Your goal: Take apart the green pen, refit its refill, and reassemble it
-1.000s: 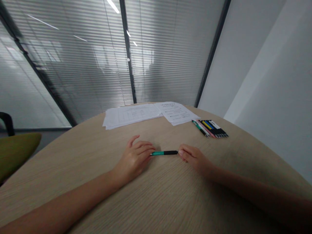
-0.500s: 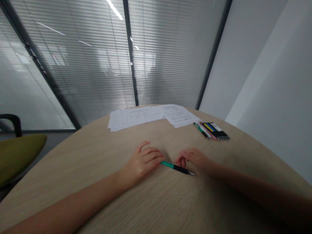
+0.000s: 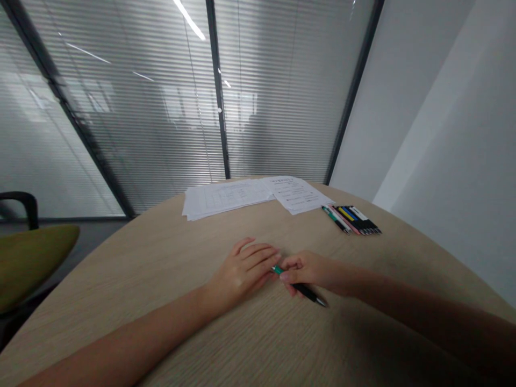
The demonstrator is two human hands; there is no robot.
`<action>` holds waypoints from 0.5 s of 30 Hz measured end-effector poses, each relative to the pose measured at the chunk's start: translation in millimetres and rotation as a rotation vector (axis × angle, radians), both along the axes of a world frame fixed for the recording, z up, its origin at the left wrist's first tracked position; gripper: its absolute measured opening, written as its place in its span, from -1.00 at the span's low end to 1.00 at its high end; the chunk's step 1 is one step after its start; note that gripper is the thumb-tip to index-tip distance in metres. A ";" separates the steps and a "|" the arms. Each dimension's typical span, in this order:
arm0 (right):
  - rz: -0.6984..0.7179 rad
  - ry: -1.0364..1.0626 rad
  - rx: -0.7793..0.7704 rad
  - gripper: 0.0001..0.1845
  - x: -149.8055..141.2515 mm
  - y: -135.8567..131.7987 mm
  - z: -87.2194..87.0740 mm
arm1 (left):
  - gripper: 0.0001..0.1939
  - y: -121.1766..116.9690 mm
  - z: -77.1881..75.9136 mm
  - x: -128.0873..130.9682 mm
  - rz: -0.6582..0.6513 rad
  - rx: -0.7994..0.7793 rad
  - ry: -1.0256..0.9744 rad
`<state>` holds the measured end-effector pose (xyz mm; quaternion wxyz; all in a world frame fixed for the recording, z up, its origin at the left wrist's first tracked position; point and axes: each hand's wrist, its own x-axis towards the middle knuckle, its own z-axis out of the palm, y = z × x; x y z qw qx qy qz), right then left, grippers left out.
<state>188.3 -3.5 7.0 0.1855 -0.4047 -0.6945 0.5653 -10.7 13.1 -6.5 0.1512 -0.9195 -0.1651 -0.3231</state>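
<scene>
A ballpoint pen [image 3: 305, 291] with a green upper barrel and black grip slants over the table, its silver tip toward the lower right. My right hand [image 3: 308, 269] is closed on it, thumb and fingers pinching around the middle. Close by on the left is my left hand [image 3: 245, 269], palm down with fingers stretched out. Its fingertips lie at the green end of the pen; whether they still touch it is hard to see, and the left thumb is hidden.
Several pens [image 3: 351, 219] lie side by side at the right rear of the wooden table [image 3: 181, 333]. Printed paper sheets [image 3: 226, 198] overlap near the far edge. A green chair [image 3: 36, 252] stands at the left, with blinds [image 3: 161, 134] behind glass beyond.
My right hand has moved left and closed on the pen. The pen has tilted more steeply, and its green end now shows at the fingertips of my left hand.
</scene>
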 end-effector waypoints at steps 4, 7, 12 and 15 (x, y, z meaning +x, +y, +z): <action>-0.195 0.261 -0.090 -0.78 12.8 10.3 -2.7 | -0.54 3.6 -4.4 1.4 0.233 -0.082 -0.084; -0.333 0.475 -0.123 -0.80 25.0 21.1 -0.3 | -0.48 8.2 -7.2 0.8 0.355 -0.150 -0.129; -0.409 0.622 -0.095 -0.76 41.5 34.6 11.1 | -0.46 13.7 -10.4 -0.9 0.430 -0.253 0.042; -0.430 0.659 -0.097 -0.74 46.6 37.8 19.0 | -0.39 14.0 -11.6 -1.7 0.475 -0.282 0.151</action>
